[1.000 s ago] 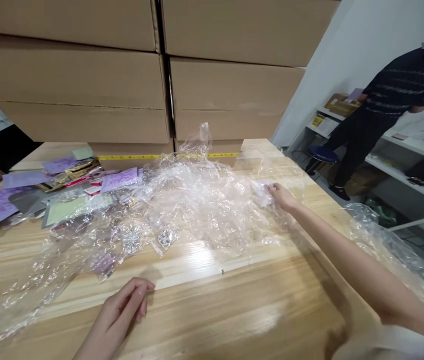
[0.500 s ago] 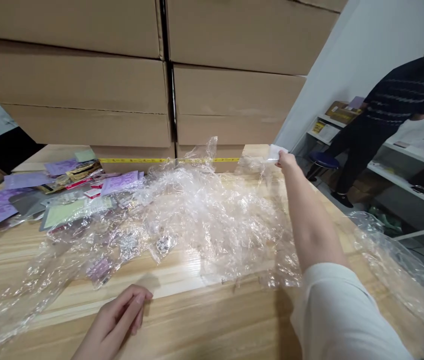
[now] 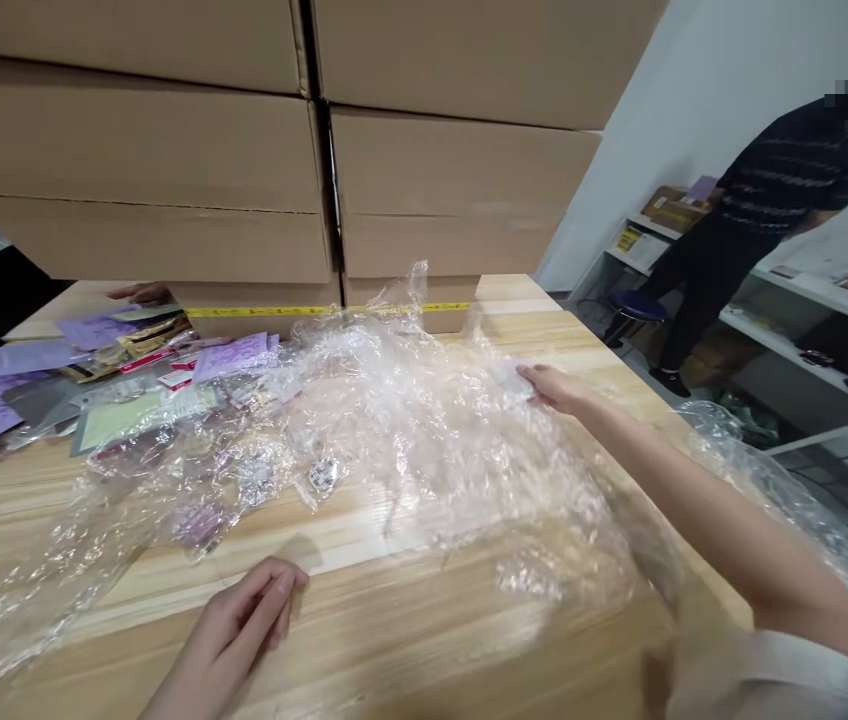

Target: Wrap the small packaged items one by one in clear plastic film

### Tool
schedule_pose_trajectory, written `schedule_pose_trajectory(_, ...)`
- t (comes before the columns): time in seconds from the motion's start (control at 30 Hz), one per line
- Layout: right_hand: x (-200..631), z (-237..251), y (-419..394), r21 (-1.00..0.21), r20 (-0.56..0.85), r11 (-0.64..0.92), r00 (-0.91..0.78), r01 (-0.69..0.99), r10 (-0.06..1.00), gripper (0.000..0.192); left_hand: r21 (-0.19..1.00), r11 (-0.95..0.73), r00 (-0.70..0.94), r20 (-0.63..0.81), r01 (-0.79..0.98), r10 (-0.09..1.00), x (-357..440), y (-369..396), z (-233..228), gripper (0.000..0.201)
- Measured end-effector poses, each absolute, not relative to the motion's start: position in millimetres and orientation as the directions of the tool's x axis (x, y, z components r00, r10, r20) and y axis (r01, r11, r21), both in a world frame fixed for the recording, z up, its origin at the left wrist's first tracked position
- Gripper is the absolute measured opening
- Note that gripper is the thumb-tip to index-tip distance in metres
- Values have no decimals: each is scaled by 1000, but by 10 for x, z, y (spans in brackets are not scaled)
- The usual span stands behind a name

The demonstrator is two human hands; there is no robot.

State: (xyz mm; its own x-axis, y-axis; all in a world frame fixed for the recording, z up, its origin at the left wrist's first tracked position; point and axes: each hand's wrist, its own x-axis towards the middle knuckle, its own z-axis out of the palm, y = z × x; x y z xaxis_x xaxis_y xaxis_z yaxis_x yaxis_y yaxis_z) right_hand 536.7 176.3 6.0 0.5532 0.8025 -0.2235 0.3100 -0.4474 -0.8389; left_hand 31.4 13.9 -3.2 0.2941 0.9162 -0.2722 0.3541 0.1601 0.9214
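Observation:
My left hand point(image 3: 248, 620) rests on the wooden table point(image 3: 364, 650) near the front edge, fingers curled together with nothing visible in them. Stretched out to the right, my right hand point(image 3: 553, 386) pinches a small whitish packet point(image 3: 515, 380), blurred and partly hidden by the fingers. It is held at the right side of a big heap of crinkled clear plastic bags point(image 3: 424, 430). Among the bags lie a small bag with a black-and-white patterned piece point(image 3: 325, 474) and a purple packet point(image 3: 199, 525).
Stacked cardboard boxes point(image 3: 131, 150) stand at the back, with a yellow measuring tape point(image 3: 266, 312) along their foot. Purple cards point(image 3: 233, 358) and packets pile up at left, where another person's hand point(image 3: 140, 292) shows. More clear plastic point(image 3: 776, 490) hangs right. A person point(image 3: 761, 190) stands by shelves.
My right hand has come down and a little left with the whitish packet, over the plastic heap. Another person's hand has appeared behind the left pile. My left hand stays in place.

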Motion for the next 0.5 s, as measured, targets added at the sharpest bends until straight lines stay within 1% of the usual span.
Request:
schedule_pose_trajectory(0.07, 5410, 236, 1661, -782, -229, -496, 566, 377, 792, 18, 920, 132, 340, -266, 370, 902, 300, 158, -41, 42)
schedule_pose_trajectory(0.1, 5446, 351, 1681, -762, -200, -500, 585, 412, 786, 18, 919, 119, 358, -263, 377, 896, 295, 168, -42, 42)
schedule_pose_trajectory(0.2, 5547, 706, 1990, -718, -39, -495, 682, 489, 731, 19, 919, 107, 370, -256, 379, 893, 304, 185, -29, 43)
schedule_pose_trajectory(0.27, 5561, 849, 2306, -707, 62, -499, 746, 502, 663, 28, 920, 127, 327, -257, 369, 909, 325, 184, -11, 44)
schedule_pose_trajectory(0.3, 5543, 872, 2465, -708, 92, -501, 768, 498, 634, 33, 921, 139, 309, -260, 363, 915, 335, 183, -4, 44)
schedule_pose_trajectory(0.37, 5455, 822, 2747, -721, 93, -500, 782, 479, 616, 38, 921, 162, 281, -271, 355, 921, 346, 186, 1, 45)
schedule_pose_trajectory(0.4, 5391, 758, 2865, -730, 70, -495, 773, 470, 631, 39, 919, 173, 267, -276, 354, 923, 344, 191, -2, 46)
schedule_pose_trajectory(0.5, 5175, 493, 3139, -762, -24, -454, 681, 462, 732, 37, 910, 197, 294, -314, 365, 903, 311, 217, -34, 46)
